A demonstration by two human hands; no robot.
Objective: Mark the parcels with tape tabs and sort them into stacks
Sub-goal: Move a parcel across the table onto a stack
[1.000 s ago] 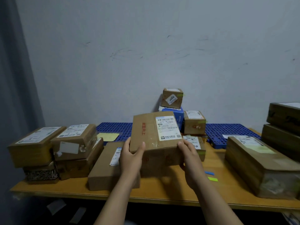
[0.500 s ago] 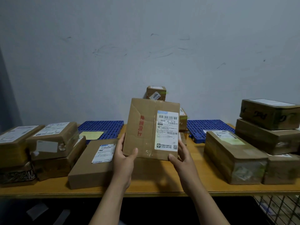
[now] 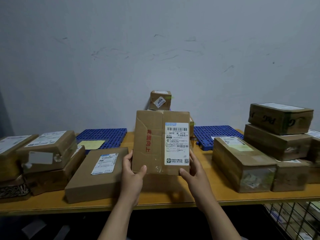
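I hold a flat brown cardboard parcel (image 3: 152, 141) upright above the wooden table (image 3: 155, 200), its white shipping label and red print facing me. My left hand (image 3: 133, 172) grips its lower left corner, thumb on the front. My right hand (image 3: 194, 170) grips its lower right corner, thumb near the label. A flat parcel (image 3: 97, 174) with a white label lies to the left of my hands. Behind the held parcel a small box (image 3: 160, 100) tops a stack that is mostly hidden.
A pile of parcels (image 3: 46, 153) sits on the left of the table. A long box (image 3: 242, 161) and a stack of boxes (image 3: 280, 132) stand on the right. Two blue perforated pallets (image 3: 102, 136) (image 3: 216, 134) lie at the back. A wire basket (image 3: 292, 220) is below right.
The parcel rose from a low tilt to upright in front of me, label facing me. The view shifted right, showing more of the right stack.
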